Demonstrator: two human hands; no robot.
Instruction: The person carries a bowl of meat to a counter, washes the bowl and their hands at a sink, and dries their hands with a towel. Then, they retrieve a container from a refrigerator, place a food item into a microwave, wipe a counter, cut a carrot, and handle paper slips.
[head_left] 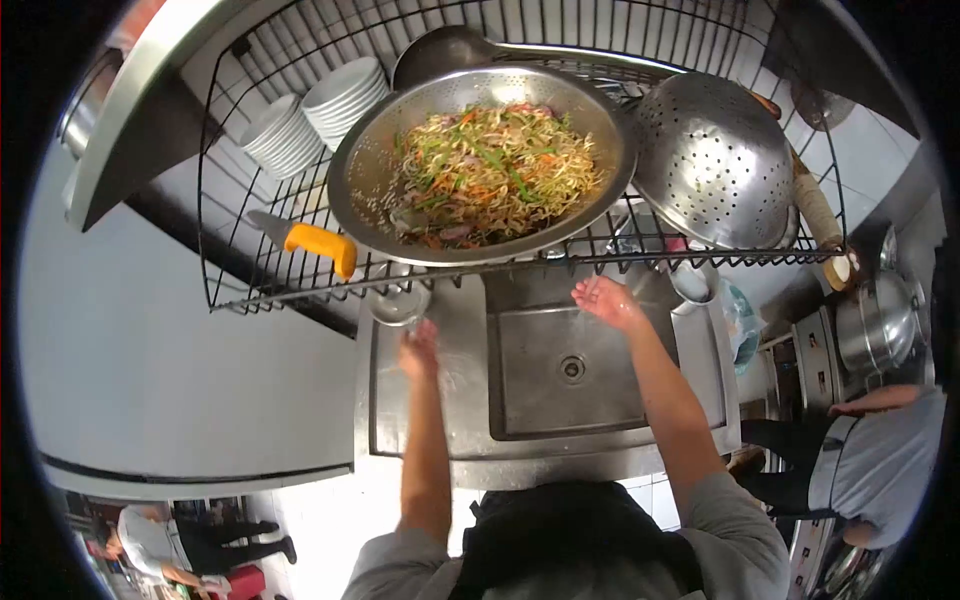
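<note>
While the right hand (606, 301) is held over the basin of the steel sink (540, 385), its palm is turned upward and its fingers are loosely curled, with the grip released and nothing grasped. The hand is placed below the front edge of the wire rack (270, 300), near the metal cup (693, 283) that is set at the sink's far right corner. The left hand (419, 347) is blurred and partly turned from view; whether it is closed or spread, and whether the small bowl (398, 303) is touched by its fingertips, cannot be told. That bowl is seen just beyond the hand, on the counter left of the basin.

On the rack above, noodles mixed with vegetables (500, 175) are contained in a large colander (368, 165), well apart from both palms. A second colander (715, 160) is laid upside down to its right. To the left, a knife with an orange handle (320, 248) and two stacks of white dishes (345, 100) are supported by the wires.
</note>
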